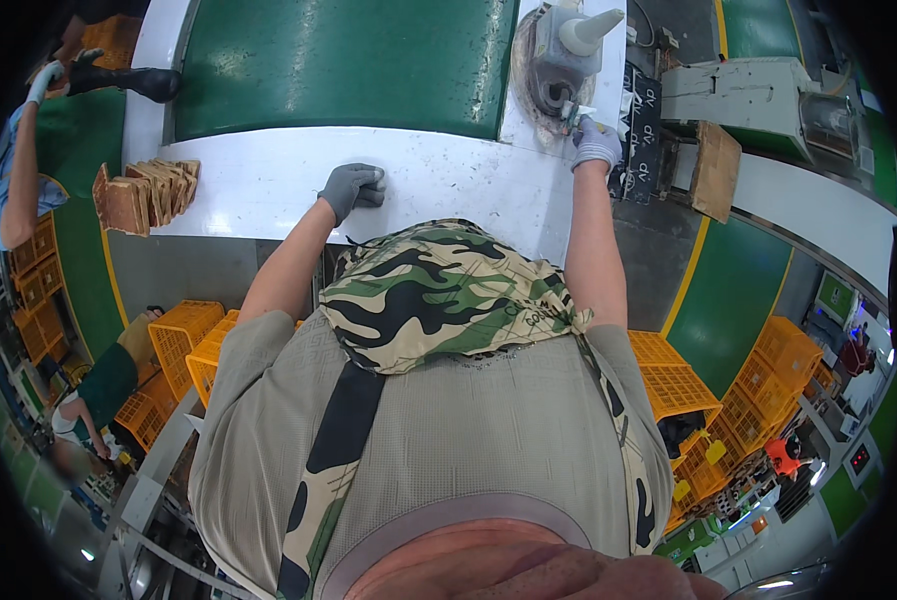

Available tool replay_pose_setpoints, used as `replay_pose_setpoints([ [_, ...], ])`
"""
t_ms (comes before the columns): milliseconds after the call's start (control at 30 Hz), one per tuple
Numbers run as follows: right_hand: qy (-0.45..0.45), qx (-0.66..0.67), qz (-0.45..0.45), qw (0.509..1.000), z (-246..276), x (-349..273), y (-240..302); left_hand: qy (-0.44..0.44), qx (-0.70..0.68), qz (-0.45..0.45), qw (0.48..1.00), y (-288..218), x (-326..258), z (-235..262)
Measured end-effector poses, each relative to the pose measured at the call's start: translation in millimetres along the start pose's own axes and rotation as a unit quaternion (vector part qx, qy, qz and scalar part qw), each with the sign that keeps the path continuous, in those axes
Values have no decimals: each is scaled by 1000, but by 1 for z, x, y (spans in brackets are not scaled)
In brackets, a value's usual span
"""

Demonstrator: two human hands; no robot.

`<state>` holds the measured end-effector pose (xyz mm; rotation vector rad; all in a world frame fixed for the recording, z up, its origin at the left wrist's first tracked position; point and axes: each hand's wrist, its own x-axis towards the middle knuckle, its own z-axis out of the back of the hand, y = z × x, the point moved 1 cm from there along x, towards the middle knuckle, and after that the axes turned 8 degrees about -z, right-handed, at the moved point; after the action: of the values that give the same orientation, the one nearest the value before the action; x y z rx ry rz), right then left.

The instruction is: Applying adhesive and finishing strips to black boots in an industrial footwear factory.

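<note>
My left hand (353, 190), in a dark grey glove, rests on the white worktop (268, 165) near its front edge. Its fingers are curled in, and nothing shows in them. On the right, my right hand (596, 145) wears a pale glove with a striped cuff. Its fingers are closed around a small pale thing (576, 116) that I cannot make out. Just beyond that hand stands a translucent plastic bottle (560, 65) with a white cone-shaped spout, on a round, stained base (524, 75).
A green conveyor belt (338, 65) runs away beyond the worktop. Several brown slabs (148, 196) lean in a row at its left end. Right of the bottle are black printed packaging (640, 135) and a brown board (716, 172). Yellow crates (678, 375) stand behind me. Another person's arm (23, 185) is at the far left.
</note>
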<state>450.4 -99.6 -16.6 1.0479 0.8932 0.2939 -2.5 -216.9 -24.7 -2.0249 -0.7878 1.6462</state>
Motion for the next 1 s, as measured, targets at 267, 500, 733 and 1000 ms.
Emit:
replay_pose_setpoints([
  [267, 13, -22, -17, 1000, 5, 4, -3, 1, 3, -3, 1000, -3, -2, -2],
  [500, 44, -11, -43, 998, 7, 4, -2, -1, 7, -3, 1000, -4, -5, -5],
  [733, 81, 79, 36, 993, 15, -22, 1, 1, 2, -12, 1000, -2, -4, -6],
  [1000, 172, 67, 238, 954, 25, -126, 58, -14, 100, -113, 988, -14, -8, -19],
])
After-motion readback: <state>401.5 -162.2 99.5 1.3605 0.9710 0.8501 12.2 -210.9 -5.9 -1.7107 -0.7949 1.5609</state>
